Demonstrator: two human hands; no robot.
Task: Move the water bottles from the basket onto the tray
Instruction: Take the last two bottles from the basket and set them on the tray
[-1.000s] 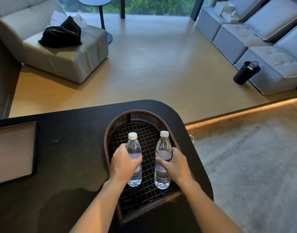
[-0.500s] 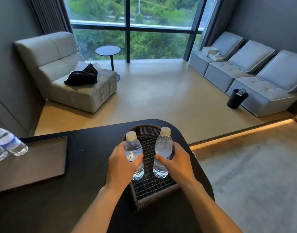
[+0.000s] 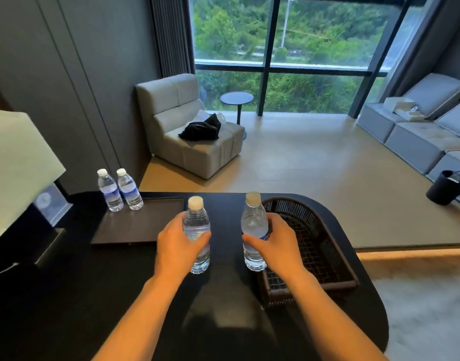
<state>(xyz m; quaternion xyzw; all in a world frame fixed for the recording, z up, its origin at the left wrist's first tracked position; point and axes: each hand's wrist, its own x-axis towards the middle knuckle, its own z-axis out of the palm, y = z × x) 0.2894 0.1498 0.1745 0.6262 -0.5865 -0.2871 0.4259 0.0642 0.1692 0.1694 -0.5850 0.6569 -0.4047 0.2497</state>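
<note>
- Left hand [image 3: 180, 247]: wrapped around the middle of a clear bottle [image 3: 197, 225], held upright above the dark table [image 3: 67, 295], between the tray and the basket.
- Right hand [image 3: 277, 244]: closed around a second bottle [image 3: 253, 222], also upright, its base just beside the basket's near left corner.
- Both held bottles: white caps, pale blue labels partly covered by fingers; whether their bases touch the table cannot be told.
- Basket [image 3: 328, 246]: dark woven rim with a wire-mesh floor, at the table's right end; no bottles visible inside it.
- Tray [image 3: 135, 227]: flat, dark, rectangular, on the left half of the table, well apart from the basket.
- Two placed bottles [image 3: 119, 190]: standing upright side by side, nearly touching, at the tray's far left corner.
- Lamp [image 3: 18, 173]: pale shade at the left edge, beside the tray.
- Background: grey armchair [image 3: 187, 126] with a black cloth [image 3: 201, 128] on the seat, before a tall window.
</note>
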